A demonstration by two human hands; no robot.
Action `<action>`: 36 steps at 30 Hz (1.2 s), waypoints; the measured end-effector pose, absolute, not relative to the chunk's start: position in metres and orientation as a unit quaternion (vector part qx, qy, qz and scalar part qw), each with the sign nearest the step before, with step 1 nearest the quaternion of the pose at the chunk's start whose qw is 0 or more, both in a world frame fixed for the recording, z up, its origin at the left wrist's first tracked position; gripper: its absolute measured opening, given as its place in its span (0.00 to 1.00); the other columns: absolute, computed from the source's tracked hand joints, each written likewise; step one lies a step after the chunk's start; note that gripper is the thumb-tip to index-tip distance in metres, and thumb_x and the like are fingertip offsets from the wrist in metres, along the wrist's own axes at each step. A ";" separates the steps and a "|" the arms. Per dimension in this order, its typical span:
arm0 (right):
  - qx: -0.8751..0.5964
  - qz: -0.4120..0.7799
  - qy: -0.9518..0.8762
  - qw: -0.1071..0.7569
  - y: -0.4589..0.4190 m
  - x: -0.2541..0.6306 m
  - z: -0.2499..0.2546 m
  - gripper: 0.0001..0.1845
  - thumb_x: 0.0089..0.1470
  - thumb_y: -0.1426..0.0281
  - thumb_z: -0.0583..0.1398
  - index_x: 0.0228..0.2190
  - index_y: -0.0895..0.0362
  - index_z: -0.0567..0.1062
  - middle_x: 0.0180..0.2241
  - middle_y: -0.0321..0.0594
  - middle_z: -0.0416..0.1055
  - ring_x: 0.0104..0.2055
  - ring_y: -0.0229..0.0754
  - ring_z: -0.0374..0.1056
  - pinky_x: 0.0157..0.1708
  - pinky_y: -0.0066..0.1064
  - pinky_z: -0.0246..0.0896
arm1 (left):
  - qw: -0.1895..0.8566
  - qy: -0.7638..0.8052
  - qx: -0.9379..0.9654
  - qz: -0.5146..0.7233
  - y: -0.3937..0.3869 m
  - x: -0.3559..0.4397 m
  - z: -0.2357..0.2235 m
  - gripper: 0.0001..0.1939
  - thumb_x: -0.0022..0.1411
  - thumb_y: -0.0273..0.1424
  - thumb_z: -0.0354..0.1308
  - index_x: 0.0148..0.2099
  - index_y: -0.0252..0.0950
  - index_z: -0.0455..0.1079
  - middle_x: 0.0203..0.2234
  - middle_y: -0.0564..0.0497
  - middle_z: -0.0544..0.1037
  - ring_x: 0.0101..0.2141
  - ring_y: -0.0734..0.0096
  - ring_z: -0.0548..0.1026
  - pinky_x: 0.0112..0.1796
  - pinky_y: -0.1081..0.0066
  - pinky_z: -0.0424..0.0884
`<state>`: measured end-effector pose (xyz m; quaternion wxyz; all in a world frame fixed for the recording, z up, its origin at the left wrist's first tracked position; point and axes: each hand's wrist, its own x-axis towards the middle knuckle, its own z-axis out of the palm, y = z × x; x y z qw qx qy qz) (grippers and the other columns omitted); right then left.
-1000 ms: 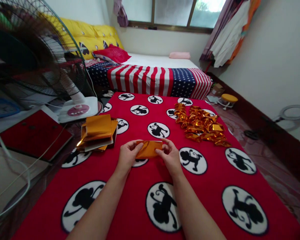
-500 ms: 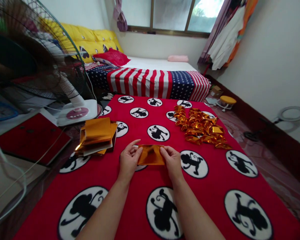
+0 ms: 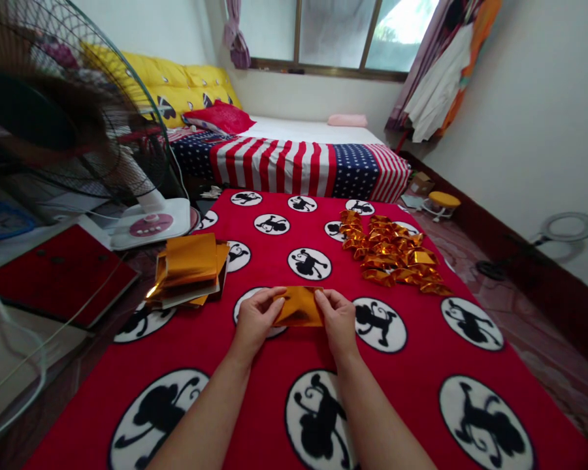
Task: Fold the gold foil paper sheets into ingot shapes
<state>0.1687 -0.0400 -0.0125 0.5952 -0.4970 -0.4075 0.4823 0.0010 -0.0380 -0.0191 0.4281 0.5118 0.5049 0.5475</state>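
A shiny gold foil paper (image 3: 300,308), folded into a flat rectangle, is held up between my two hands above the red cloth. My left hand (image 3: 256,320) pinches its left end between thumb and fingers. At the right end, the thumb and fingers of my right hand (image 3: 338,318) are closed on the same paper. Off to the left lies an uneven stack of gold foil sheets (image 3: 191,261). Several folded gold foil pieces (image 3: 394,251), boat-like in shape, stand in rows at the far right of the cloth.
The red cloth (image 3: 255,405) with monkey prints covers the surface under my hands. A running fan (image 3: 151,215) stands at the left, near a dark red panel (image 3: 63,274). Behind is a bed (image 3: 298,163); a yellow stool (image 3: 443,200) and a ring light (image 3: 568,227) are at the right.
The fingers of my left hand have drawn in over the paper's upper left corner, where they were more spread before. My right hand keeps its grip. The view has tipped slightly.
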 end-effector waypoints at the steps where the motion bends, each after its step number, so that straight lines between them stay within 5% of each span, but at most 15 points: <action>1: -0.493 0.490 -0.408 0.592 -0.040 0.168 -0.013 0.15 0.50 0.58 0.64 0.27 0.58 0.75 0.24 0.35 0.72 0.26 0.37 0.67 0.27 0.27 0.63 | 0.432 0.504 0.505 0.551 -0.038 0.001 -0.020 0.14 0.55 0.34 0.63 0.43 0.34 0.78 0.38 0.44 0.80 0.38 0.64 0.78 0.39 0.70 0.74; 8: -0.462 0.476 -0.435 0.608 -0.040 0.168 -0.011 0.25 0.46 0.65 0.66 0.47 0.53 0.70 0.34 0.36 0.73 0.28 0.35 0.69 0.28 0.25 0.66 | 0.419 0.521 0.438 0.601 -0.036 0.001 -0.019 0.27 0.52 0.34 0.64 0.56 0.36 0.70 0.35 0.51 0.76 0.31 0.76 0.77 0.34 0.78 0.73; 13: -0.451 0.481 -0.454 0.599 -0.041 0.168 -0.009 0.19 0.46 0.67 0.65 0.42 0.53 0.72 0.42 0.40 0.73 0.33 0.38 0.72 0.34 0.30 0.69 | 0.398 0.529 0.466 0.587 -0.035 -0.001 -0.022 0.24 0.54 0.34 0.63 0.54 0.36 0.72 0.34 0.51 0.76 0.30 0.75 0.76 0.33 0.77 0.73; 19: -0.463 0.437 -0.494 0.592 -0.040 0.170 -0.011 0.07 0.48 0.67 0.63 0.31 0.56 0.76 0.42 0.41 0.72 0.42 0.43 0.71 0.41 0.33 0.69 | 0.382 0.487 0.530 0.580 -0.038 -0.005 -0.015 0.11 0.57 0.35 0.61 0.41 0.35 0.78 0.41 0.45 0.77 0.41 0.65 0.76 0.42 0.71 0.73; 26: -0.418 0.427 -0.545 0.588 -0.046 0.174 0.001 0.18 0.49 0.74 0.56 0.40 0.54 0.80 0.49 0.42 0.72 0.54 0.47 0.66 0.56 0.40 0.59 | 0.450 0.415 0.500 0.613 -0.046 -0.007 0.001 0.26 0.68 0.44 0.42 0.49 0.34 0.76 0.52 0.43 0.74 0.53 0.58 0.71 0.53 0.63 0.66; 36: -0.423 0.424 -0.562 0.570 -0.043 0.176 -0.007 0.25 0.41 0.80 0.53 0.37 0.51 0.82 0.49 0.39 0.72 0.54 0.46 0.66 0.55 0.38 0.59 | 0.397 0.444 0.518 0.615 -0.040 -0.008 -0.005 0.14 0.59 0.31 0.60 0.48 0.39 0.77 0.51 0.45 0.76 0.54 0.61 0.71 0.56 0.63 0.64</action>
